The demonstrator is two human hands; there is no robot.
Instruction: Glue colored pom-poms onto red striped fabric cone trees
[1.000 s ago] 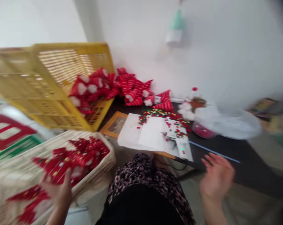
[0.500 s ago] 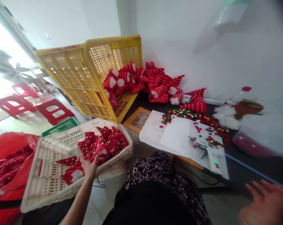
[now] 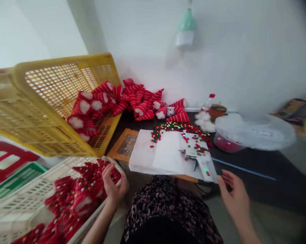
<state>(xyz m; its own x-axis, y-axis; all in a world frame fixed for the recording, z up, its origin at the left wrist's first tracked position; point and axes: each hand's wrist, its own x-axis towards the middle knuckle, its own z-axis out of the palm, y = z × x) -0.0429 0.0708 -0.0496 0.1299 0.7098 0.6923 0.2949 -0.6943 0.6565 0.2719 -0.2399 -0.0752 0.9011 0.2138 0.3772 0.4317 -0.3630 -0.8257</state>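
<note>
My left hand [image 3: 114, 184] hangs over the right edge of the white crate [image 3: 18, 196], fingers apart and nothing in them. Red cone hats dotted with small pompoms [image 3: 79, 189] lie in that crate, just beneath and left of the hand. My right hand [image 3: 233, 193] is at the table's front edge with fingers curved apart, holding nothing. Close to its fingertips lies a white glue gun [image 3: 202, 162], a green light showing on its body. White paper [image 3: 168, 152] lies under the gun. Red, green, white and yellow pompoms [image 3: 173, 127] are scattered along its far side.
A yellow crate [image 3: 66, 67] lies on its side, with plain striped red hats [image 3: 140, 101] spilling from it. Behind the pompoms are white stuffing [image 3: 205, 121], a brown pot [image 3: 217, 111] and a bottle [image 3: 209, 101]. A plastic tub [image 3: 229, 142] stands right; a wooden frame [image 3: 124, 144] lies left.
The view has swung right. My left hand has let go of a hat in the white crate and risen to its edge. My right hand has come in near the glue gun.
</note>
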